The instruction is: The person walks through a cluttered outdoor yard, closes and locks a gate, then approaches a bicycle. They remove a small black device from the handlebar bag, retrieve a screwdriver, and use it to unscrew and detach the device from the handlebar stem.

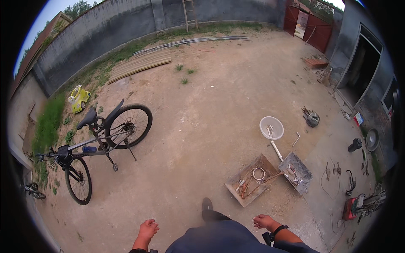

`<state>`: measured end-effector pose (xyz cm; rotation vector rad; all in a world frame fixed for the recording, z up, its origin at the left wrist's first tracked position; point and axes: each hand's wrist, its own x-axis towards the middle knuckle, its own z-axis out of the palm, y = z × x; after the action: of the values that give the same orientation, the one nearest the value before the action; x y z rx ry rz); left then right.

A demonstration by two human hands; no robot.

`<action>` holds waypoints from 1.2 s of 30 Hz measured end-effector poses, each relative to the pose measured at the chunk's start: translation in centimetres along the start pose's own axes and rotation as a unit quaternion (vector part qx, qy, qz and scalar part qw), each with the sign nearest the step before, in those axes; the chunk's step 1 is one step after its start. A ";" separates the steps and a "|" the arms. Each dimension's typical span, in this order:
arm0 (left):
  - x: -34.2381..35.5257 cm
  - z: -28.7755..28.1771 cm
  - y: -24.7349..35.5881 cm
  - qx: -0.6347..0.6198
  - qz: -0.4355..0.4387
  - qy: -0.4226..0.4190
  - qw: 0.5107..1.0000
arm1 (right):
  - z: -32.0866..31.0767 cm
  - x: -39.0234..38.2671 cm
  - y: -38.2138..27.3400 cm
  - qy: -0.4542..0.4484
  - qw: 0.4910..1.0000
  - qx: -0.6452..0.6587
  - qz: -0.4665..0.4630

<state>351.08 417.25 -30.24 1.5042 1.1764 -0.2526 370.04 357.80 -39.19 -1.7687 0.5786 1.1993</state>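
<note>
My left hand (148, 230) hangs low at the lower edge, empty, its fingers loosely curled and apart. My right hand (264, 222) is also empty and loosely open, below a rusty metal bin (236, 187) holding rusty tools and a ring. Beside that bin, a second metal tray (303, 185) holds shiny tools, with a white pipe (276, 150) at its back corner. A white basin (265, 130) with wrenches stands behind them, near a bent metal bar (298, 137). A bicycle (90, 155) stands on its kickstand to the left. My shoe (207, 204) shows below.
A yellow toy car (80, 97), boards (139, 65) and long pipes lie along the wall (114, 25). A ladder (190, 14), red gate (316, 31) and doorway (358, 71) are beyond. A red machine (350, 208), cables and several loose objects lie at the right.
</note>
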 end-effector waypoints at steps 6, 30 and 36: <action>11.1 1.5 6.7 -0.025 -0.061 -0.057 0.996 | -3.2 5.3 -26.3 -0.016 0.991 0.057 -0.119; 68.3 39.8 98.1 0.202 0.149 -0.143 0.957 | -30.5 37.2 -75.4 0.105 0.958 0.265 0.041; 68.6 49.8 108.7 0.250 0.039 -0.165 0.953 | -47.6 45.1 -98.2 0.154 0.948 0.269 -0.070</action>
<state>488.49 427.93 -27.32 1.8516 0.8133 -0.7630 487.37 369.23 -33.11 -1.4934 0.8543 0.5873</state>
